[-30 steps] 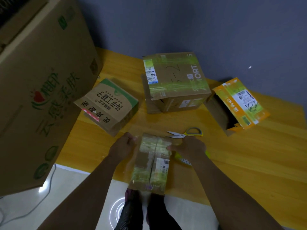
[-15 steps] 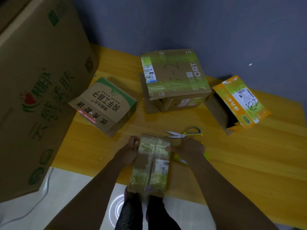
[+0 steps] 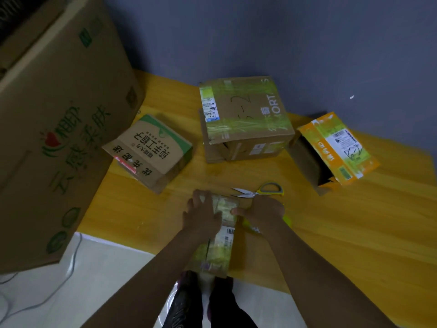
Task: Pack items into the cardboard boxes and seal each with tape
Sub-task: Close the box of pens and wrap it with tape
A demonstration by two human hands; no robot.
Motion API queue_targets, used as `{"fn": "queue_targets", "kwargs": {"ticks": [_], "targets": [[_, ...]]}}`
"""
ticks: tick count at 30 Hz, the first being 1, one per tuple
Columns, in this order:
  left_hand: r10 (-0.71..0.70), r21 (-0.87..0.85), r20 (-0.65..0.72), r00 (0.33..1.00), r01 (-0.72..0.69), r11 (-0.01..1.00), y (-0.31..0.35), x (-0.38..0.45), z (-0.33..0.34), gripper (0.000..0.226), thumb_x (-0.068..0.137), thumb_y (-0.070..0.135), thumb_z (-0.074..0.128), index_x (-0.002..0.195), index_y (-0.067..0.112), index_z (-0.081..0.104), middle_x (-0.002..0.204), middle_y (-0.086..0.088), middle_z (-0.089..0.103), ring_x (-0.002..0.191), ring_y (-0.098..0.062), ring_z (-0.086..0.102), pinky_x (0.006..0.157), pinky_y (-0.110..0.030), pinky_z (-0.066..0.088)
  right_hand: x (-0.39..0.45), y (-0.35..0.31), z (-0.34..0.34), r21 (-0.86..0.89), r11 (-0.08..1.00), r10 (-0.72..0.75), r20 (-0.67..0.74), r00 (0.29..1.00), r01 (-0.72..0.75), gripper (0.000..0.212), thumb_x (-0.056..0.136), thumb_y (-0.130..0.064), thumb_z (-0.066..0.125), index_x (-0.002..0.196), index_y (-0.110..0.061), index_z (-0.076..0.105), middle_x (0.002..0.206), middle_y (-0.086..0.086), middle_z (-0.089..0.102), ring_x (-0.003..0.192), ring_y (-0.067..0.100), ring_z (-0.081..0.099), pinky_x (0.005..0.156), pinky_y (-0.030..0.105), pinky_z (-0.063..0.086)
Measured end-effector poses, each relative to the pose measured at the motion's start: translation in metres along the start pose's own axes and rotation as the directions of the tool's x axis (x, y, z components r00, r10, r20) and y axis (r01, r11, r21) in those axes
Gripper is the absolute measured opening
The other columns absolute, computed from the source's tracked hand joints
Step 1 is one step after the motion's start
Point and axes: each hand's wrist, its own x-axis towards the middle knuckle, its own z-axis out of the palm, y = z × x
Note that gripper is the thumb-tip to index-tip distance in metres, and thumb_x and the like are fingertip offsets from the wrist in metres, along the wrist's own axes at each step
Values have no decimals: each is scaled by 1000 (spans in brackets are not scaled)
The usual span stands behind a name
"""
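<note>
A small cardboard box [image 3: 222, 247] wrapped in greenish tape, with a barcode label, lies at the near edge of the yellow wooden table [image 3: 354, 221]. My left hand [image 3: 203, 214] lies flat across its far top, fingers spread and pressing down. My right hand [image 3: 262, 211] is at the box's right side, fingers curled round a yellow-green tape roll [image 3: 287, 220] that is mostly hidden; its thumb points onto the box. Scissors [image 3: 260, 190] with grey and yellow handles lie just beyond my hands.
A very large printed carton [image 3: 59, 126] stands at the left. Behind are a green-topped box [image 3: 151, 150], a taped brown box [image 3: 243, 114] and an orange box [image 3: 335, 147] lying open on its side. The grey wall is close behind.
My left hand has moved from the box's left side onto its top. My right hand has stayed at the box's right side.
</note>
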Motion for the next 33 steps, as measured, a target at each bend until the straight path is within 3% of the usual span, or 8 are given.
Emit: {"fn": "queue_targets", "kwargs": {"ticks": [6, 9, 12, 15, 23, 27, 30, 33], "targets": [[-116, 102, 155, 981, 101, 990, 17, 1, 21, 139, 62, 85, 56, 139, 20, -39, 140, -11, -52, 136, -39, -37, 107, -71, 2, 2, 17, -1, 77, 985, -160, 52, 986, 156, 58, 79, -73, 56, 67, -17, 51, 65, 3, 48, 57, 14, 49, 53, 30, 39], [-140, 164, 67, 988, 127, 978, 19, 0, 32, 138, 63, 86, 54, 139, 19, -40, 141, -12, -51, 136, -39, -36, 108, -69, 10, 2, 47, -1, 344, 913, -313, 242, 918, 221, 67, 86, -61, 57, 134, -14, 54, 139, 8, 51, 120, 22, 54, 91, 33, 47], [-135, 185, -59, 989, 144, 972, 16, -3, 38, 128, 72, 77, 55, 145, 18, -32, 147, -11, -43, 142, -38, -25, 108, -61, 23, -2, 74, 7, 618, 759, -387, 180, 904, 203, 76, 87, -55, 61, 149, -18, 36, 158, -3, 27, 141, 20, 33, 105, 32, 37], [-68, 79, -60, 996, 73, 994, 9, -5, 31, 126, 71, 74, 60, 147, 24, -27, 152, -5, -37, 145, -35, -16, 107, -62, 25, -12, 86, 7, 793, 577, -394, 61, 917, 195, 68, 86, -47, 66, 144, -17, 45, 155, -4, 34, 140, 20, 35, 106, 35, 37], [113, -435, 37, 993, -86, 896, -22, -3, 15, 109, 66, 72, 68, 138, 61, -14, 154, 15, -29, 145, -21, -23, 115, -58, 20, -34, 74, -39, 716, 531, -529, -137, 837, 453, 29, 94, -35, 61, 111, -12, 67, 104, 1, 64, 99, 21, 61, 79, 36, 43], [141, -532, 103, 985, -65, 844, -27, -9, -3, 97, 85, 46, 66, 149, 45, -7, 157, 14, -21, 147, -15, -7, 111, -37, 31, -34, 45, -58, 690, 558, -546, -113, 830, 460, 23, 89, -45, 65, 84, -24, 60, 68, -13, 37, 66, 0, 40, 72, 30, 35], [164, -548, 58, 985, -106, 830, -32, -15, -23, 80, 92, 27, 62, 152, 35, 10, 160, 10, -8, 148, -15, 2, 106, -30, 31, -41, 25, -70, 680, 546, -564, -134, 815, 489, 49, 83, -50, 69, 61, -28, 32, 61, -9, 22, 56, 7, 29, 61, 26, 28], [171, -496, -26, 985, -162, 853, -40, -22, -29, 58, 101, 19, 46, 152, 27, 19, 160, -2, 14, 142, -20, 27, 100, -24, 34, -50, 9, -69, 692, 539, -553, -139, 821, 480, 56, 81, -57, 66, 67, -14, 33, 64, -2, 23, 62, 17, 33, 62, 36, 26]]}}
